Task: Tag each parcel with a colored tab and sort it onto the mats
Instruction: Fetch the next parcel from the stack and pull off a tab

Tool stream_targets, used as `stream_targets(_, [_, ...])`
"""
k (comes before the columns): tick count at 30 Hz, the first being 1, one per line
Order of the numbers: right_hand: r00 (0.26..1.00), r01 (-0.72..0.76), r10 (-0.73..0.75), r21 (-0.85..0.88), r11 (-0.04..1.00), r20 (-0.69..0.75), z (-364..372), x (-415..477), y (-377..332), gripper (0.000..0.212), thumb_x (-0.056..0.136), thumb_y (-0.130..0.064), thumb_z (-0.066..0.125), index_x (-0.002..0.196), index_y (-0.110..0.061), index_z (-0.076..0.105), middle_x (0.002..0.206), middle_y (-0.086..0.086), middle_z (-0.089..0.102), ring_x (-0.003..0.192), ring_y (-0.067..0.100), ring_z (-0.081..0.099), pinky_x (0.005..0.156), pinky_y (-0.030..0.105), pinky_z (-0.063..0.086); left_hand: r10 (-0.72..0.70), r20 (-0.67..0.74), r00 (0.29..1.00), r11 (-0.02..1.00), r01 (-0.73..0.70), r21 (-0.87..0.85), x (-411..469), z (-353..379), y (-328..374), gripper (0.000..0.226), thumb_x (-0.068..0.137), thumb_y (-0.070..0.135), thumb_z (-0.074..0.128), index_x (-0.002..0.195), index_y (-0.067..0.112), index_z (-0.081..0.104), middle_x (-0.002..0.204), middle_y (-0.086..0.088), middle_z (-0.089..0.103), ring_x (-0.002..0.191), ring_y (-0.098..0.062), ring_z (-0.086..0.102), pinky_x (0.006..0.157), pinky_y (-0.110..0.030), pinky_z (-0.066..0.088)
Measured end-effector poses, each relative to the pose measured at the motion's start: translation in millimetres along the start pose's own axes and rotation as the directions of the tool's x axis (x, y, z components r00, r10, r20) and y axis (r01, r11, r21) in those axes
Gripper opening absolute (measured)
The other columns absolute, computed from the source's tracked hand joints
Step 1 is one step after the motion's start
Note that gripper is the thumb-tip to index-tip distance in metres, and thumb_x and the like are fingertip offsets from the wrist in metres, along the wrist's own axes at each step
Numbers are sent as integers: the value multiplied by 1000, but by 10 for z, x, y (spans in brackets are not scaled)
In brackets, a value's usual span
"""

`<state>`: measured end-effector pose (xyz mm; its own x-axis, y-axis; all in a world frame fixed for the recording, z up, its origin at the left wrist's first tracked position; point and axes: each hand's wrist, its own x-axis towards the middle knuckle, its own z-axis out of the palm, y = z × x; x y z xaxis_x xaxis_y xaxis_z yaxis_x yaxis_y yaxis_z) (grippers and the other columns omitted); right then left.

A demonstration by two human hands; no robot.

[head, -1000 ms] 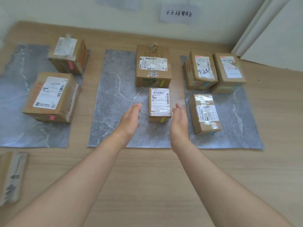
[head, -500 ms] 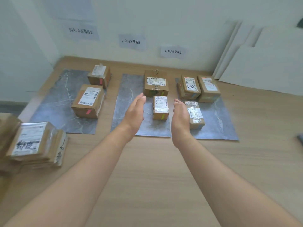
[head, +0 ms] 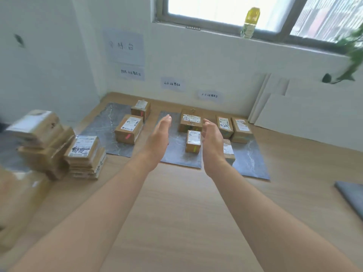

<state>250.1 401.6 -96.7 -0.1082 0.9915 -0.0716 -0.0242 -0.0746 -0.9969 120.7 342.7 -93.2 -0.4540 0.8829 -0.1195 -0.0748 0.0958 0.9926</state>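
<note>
Our left hand [head: 160, 138] and right hand [head: 213, 140] both empty, fingers straight. At 9 o'clock, stack of flat brown cardboard parcels [head: 84, 152]: likely light, stiff; we'd grip long edges.

Both arms reach forward, the left hand [head: 159, 138] and right hand [head: 213, 142] straight-fingered, palms facing, holding nothing. Between them in view, a small parcel [head: 193, 141] with a green tab [head: 195, 148] sits near the middle mat's [head: 172, 154] front right corner. Stacked parcels [head: 84, 154] stand on the wooden surface [head: 176, 213] off the left mat's [head: 102, 132] front edge.
</note>
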Motion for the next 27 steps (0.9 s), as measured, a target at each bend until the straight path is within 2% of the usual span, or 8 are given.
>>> stream_targets(2, [998, 5, -5, -8, 1000, 58, 25, -230, -41, 46, 84, -48, 47, 124, -36, 65, 122, -21, 60, 125, 9, 54, 102, 31, 37, 4, -77, 997, 1000, -3, 18, -219, -120, -16, 25, 85, 72, 44, 97, 55, 58, 111, 9, 54, 101, -15, 53, 104, -52, 45])
stream_targets(7, [989, -2, 0, 14, 1000, 147, 226, -703, 32, 32, 102, -33, 47, 129, -29, 66, 127, -13, 62, 125, 10, 55, 91, 23, 41, 18, -110, 994, 1000, -20, -15, -780, -407, -62, 50, 101, 53, 37, 146, 32, 45, 144, 8, 47, 136, -16, 43, 118, -42, 31])
stream_targets(10, [980, -11, 10, 4, 1000, 201, 483, -936, 86, 31, 104, -30, 45, 127, -26, 66, 121, -15, 62, 126, 13, 56, 105, 31, 42, 2, -168, 986, 1000, 0, 10, -1036, -738, -78, 34, 102, 53, 37, 120, 36, 60, 124, 12, 56, 125, -15, 49, 114, -38, 33])
stream_targets(13, [964, -6, 5, 4, 1000, 266, 803, -1171, 87, 32, 104, -29, 44, 128, -26, 65, 114, -17, 62, 118, 10, 57, 92, 26, 44, 17, -237, 971, 1000, -15, 11, -1202, -1128, -31, 28, 103, 49, 36, 96, 42, 62, 106, 22, 59, 110, -8, 56, 110, -36, 37])
stream_targets(19, [942, 20, -21, 6, 1000, 336, 1663, -1543, 97, 28, 103, -34, 44, 119, -29, 67, 116, -12, 63, 119, 13, 57, 91, 26, 41, 54, -253, 966, 998, -48, 31, -1352, -2037, 27, 44, 98, 57, 38, 132, 33, 54, 135, 8, 54, 126, -11, 47, 114, -36, 33])
stream_targets(22, [940, 13, -15, 9, 1000, 341, 2134, -1727, 97, 32, 104, -33, 43, 125, -27, 66, 123, -11, 63, 123, 14, 56, 89, 24, 37, 51, -258, 965, 998, -37, 57, -1375, -2531, 116, 74, 85, 69, 40, 148, 31, 44, 150, 4, 49, 139, -13, 42, 120, -44, 28])
stream_targets(24, [942, 1, -5, 10, 1000, 335, 2464, -1847, 99, 33, 103, -35, 45, 125, -27, 66, 124, -12, 63, 124, 13, 55, 97, 28, 38, 38, -282, 959, 999, -27, 42, -1377, -2889, 133, 64, 89, 65, 41, 143, 31, 50, 146, 4, 53, 139, -15, 45, 119, -42, 31])
stream_targets(27, [946, 0, -4, 12, 1000, 324, 2931, -2003, 111, 37, 96, -41, 46, 123, -28, 67, 122, -13, 64, 123, 12, 57, 106, 32, 40, 35, -278, 960, 999, -29, 27, -1373, -3368, 195, 31, 96, 60, 42, 110, 44, 64, 111, 20, 64, 115, -6, 59, 108, -33, 42])
